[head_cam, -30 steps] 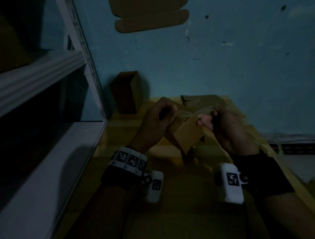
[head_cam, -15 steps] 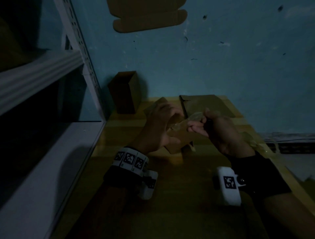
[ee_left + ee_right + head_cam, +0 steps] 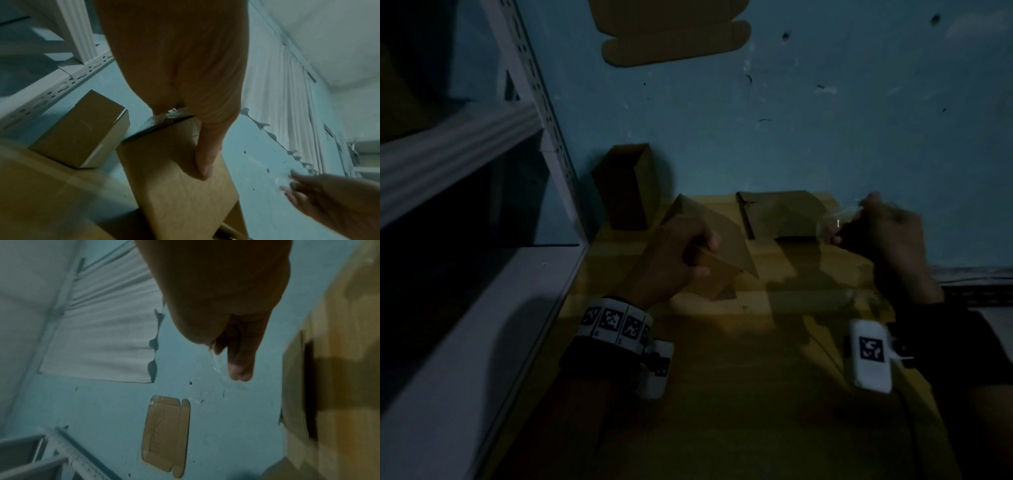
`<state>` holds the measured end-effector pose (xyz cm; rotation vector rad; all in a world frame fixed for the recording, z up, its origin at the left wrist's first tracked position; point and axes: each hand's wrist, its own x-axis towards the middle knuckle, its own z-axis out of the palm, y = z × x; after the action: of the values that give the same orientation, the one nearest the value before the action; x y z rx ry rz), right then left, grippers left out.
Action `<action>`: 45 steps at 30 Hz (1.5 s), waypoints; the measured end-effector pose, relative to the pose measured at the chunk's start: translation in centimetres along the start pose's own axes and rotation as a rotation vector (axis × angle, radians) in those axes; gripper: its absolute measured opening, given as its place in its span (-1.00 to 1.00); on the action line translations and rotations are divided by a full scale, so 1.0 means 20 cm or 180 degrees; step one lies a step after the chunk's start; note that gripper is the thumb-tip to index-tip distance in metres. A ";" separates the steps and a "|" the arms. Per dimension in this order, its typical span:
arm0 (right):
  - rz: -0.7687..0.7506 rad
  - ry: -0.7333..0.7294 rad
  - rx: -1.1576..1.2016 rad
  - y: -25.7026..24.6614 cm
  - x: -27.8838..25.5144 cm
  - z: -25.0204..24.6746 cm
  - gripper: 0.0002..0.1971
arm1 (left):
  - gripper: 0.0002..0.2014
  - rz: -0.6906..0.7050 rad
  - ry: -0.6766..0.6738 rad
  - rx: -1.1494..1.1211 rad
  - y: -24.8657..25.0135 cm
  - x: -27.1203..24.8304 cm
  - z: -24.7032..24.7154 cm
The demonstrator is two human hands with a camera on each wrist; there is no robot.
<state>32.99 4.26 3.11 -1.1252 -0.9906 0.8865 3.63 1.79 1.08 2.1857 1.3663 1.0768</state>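
left hand point(image 3: 671, 260) fingers point(image 3: 709, 241) curled round cardboard sheet point(image 3: 726, 246) over bench point(image 3: 739, 342); right hand point(image 3: 893, 240) well apart, pinching clear film point(image 3: 839, 221)

Lighting is dim. A blue wall point(image 3: 825, 137), pitted and scuffed, backs the yellow wooden table point(image 3: 722, 377). A white metal shelving rack point(image 3: 465, 144) stands along the table's left edge. A white pleated curtain point(image 3: 277, 97) hangs higher up the wall.
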 end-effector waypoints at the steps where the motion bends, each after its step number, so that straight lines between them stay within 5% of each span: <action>1: -0.0069 -0.0008 -0.0278 0.00 0.00 -0.02 -0.57 | -0.60 -0.0023 0.0005 0.0008 0.00 0.00 0.00; 8: -0.0903 0.0124 -0.3002 0.04 0.11 -0.19 -0.65 | -0.63 -0.0058 0.0041 -0.0051 -0.01 0.02 0.02; 13: -0.0325 -0.0507 -0.3989 0.11 0.11 -0.24 -0.56 | -0.65 -0.0021 0.0016 -0.0030 0.01 0.03 0.03; 23: 0.0338 -0.0662 -0.4115 0.05 0.10 -0.27 -0.35 | -0.62 0.0047 -0.0016 -0.0103 0.00 0.04 0.05; 30: 0.0242 -0.1136 -0.4398 0.05 0.09 -0.22 -0.88 | -0.63 0.0017 -0.0003 -0.0127 0.00 0.04 0.06; 42: 0.1064 -0.1975 -0.4892 0.05 0.13 -0.17 -0.41 | -0.67 0.0144 -0.0008 0.0019 -0.01 0.06 0.06; 45: 0.1085 -0.2224 -0.4710 0.07 0.11 -0.17 -0.54 | -0.67 0.0112 -0.0022 0.0025 -0.01 0.06 0.06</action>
<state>36.78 5.55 1.59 -2.3270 -2.2368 0.7524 4.72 2.99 0.65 2.2247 1.3362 1.0772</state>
